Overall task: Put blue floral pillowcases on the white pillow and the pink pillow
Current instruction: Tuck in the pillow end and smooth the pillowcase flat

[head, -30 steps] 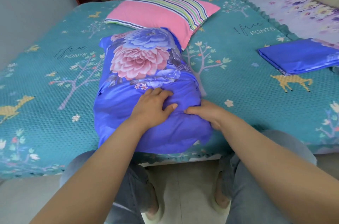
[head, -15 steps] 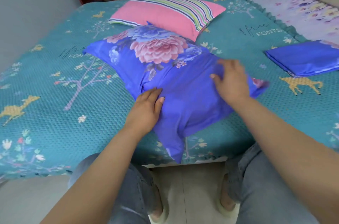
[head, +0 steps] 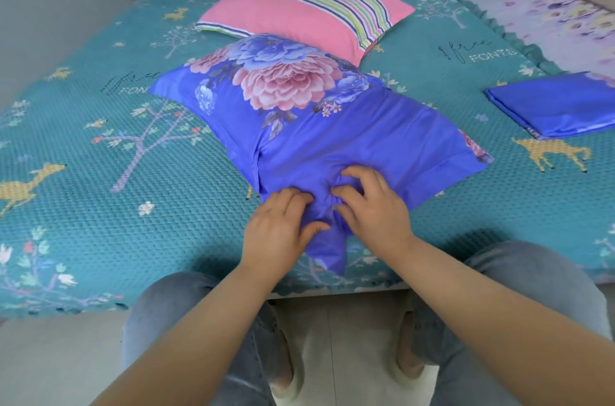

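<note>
A pillow in a blue floral pillowcase [head: 299,119] lies flat and slanted across the bed; no white shows. My left hand [head: 279,232] and my right hand [head: 372,206] sit side by side at its near edge, fingers curled into the bunched blue fabric, whose corner hangs over the bed's edge. Behind it lies the pink pillow [head: 299,16] with a striped band, bare. A second blue pillowcase [head: 559,106] lies folded at the right.
The bed has a teal quilted cover [head: 100,172] with trees and deer. A lilac floral sheet [head: 532,13] runs along the far right by a padded headboard. My knees and slippers are at the bed's near edge.
The cased pillow was turned from lengthwise to slanted across the bed and spread flat. My right hand swung out to the right, then came back beside my left at the near edge.
</note>
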A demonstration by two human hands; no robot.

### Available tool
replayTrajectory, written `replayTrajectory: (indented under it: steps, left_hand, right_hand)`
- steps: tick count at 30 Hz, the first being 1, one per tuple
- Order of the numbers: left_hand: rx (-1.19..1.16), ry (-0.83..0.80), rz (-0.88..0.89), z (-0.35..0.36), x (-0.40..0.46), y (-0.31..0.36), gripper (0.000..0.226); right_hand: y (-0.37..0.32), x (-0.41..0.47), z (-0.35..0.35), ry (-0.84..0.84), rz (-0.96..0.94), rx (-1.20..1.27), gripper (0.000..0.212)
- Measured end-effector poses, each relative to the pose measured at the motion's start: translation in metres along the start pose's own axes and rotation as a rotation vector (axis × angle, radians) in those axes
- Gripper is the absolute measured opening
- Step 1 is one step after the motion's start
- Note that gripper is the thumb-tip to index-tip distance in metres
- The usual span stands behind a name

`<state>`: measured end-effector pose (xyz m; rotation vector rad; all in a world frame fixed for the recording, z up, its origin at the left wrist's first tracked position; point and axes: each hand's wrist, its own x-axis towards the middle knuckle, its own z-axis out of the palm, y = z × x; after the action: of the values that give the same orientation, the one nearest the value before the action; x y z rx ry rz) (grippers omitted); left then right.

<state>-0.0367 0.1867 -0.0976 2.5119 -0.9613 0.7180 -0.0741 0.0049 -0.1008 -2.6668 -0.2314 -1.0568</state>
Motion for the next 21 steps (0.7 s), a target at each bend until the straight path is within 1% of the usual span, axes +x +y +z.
replayTrajectory:
  steps: [2,4,6,8,10,12,14,16,17,18,19,21]
  left_hand:
    - [0.010,0.004,-0.054,0.004,0.002,0.001,0.043]
    - [0.015,0.073,-0.087,0.004,0.008,-0.002,0.035]
    - [-0.004,0.119,-0.073,0.005,0.015,-0.003,0.031]
    - [-0.072,0.154,-0.058,0.004,0.015,-0.005,0.026]
    - [-0.163,0.184,-0.034,0.001,0.015,-0.002,0.016]
    - [-0.215,0.202,-0.032,-0.006,0.017,0.003,0.009]
    - [-0.201,0.179,-0.072,-0.013,0.023,0.008,0.011]
    - [-0.119,0.108,-0.163,-0.017,0.033,0.009,0.020]
    - [-0.093,0.029,-0.211,-0.018,0.040,0.007,0.022]
    - [-0.102,-0.077,-0.256,-0.017,0.046,0.005,0.022]
    - [-0.156,-0.190,-0.289,-0.015,0.051,0.002,0.019]
    - [-0.364,-0.391,-0.325,-0.015,0.062,-0.007,0.015]
  right_hand:
    - [0.001,0.008,-0.003,0.045,0.004,0.004,0.014]
    - [-0.003,0.011,-0.005,0.086,-0.034,0.000,0.014]
    - [-0.008,0.010,-0.010,0.106,-0.071,-0.008,0.012]
    - [-0.012,0.011,-0.014,0.125,-0.080,-0.014,0.014]
    - [-0.015,0.015,-0.022,0.120,-0.026,-0.018,0.020]
    - [-0.020,0.021,-0.028,0.076,0.056,-0.029,0.026]
    - [-0.027,0.028,-0.034,-0.021,0.156,-0.053,0.028]
    - [-0.032,0.035,-0.036,-0.195,0.252,-0.025,0.027]
    - [-0.030,0.037,-0.034,-0.270,0.302,0.040,0.027]
    - [-0.026,0.037,-0.031,-0.307,0.351,0.125,0.028]
    - [-0.021,0.037,-0.027,-0.345,0.410,0.224,0.028]
    - [-0.014,0.040,-0.021,-0.369,0.511,0.368,0.026]
